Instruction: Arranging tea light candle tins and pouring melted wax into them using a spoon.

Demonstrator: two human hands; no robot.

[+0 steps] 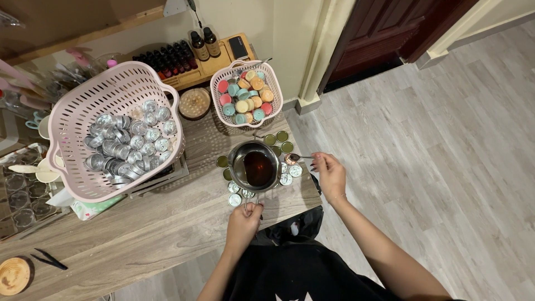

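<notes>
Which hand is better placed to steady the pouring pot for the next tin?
Left. The left hand already grips the pouring pot by its handle; the right hand is busy holding a spoon beside it.

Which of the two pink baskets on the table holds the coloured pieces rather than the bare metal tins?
The smaller basket, at the back of the table beyond the metal pot. It holds pink, teal and orange rounds; the larger basket to its left holds only silver tins.
</notes>
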